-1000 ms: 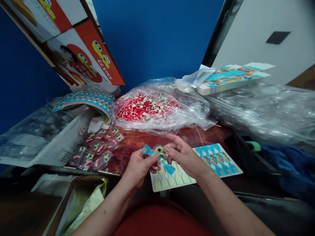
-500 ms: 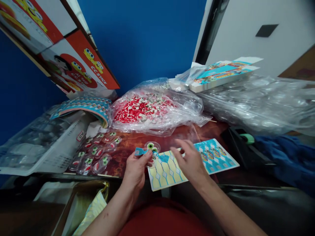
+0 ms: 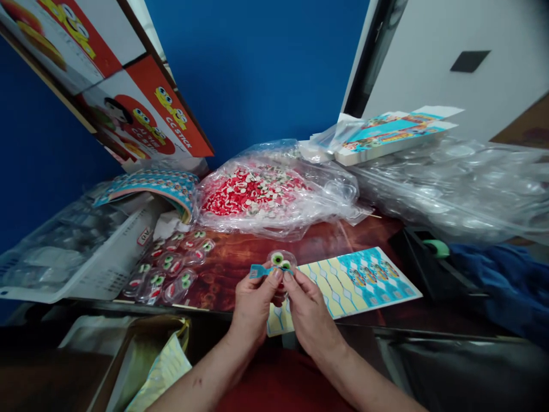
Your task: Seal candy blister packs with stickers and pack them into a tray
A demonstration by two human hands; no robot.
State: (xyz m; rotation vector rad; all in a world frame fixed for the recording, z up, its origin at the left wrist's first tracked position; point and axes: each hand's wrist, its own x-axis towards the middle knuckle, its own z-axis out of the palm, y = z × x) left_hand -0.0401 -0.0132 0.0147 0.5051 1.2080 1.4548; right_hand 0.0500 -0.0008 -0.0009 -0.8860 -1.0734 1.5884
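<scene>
My left hand and my right hand meet over the table's front edge, both pinching a small clear blister pack with green eye-shaped candy inside. A blue sticker label lies across the pack under my left thumb. Just behind my hands lies a sticker sheet, partly peeled to yellow backing, with blue printed labels on its right half.
Several filled blister packs lie to the left. A plastic bag of red and white candies sits behind, with clear bags of empty blisters, a white crate, a printed carton, a stack of sheets and a tape dispenser.
My right hand went to the sticker sheet and came back to the pack. Both hands now pinch the pack and label together.
</scene>
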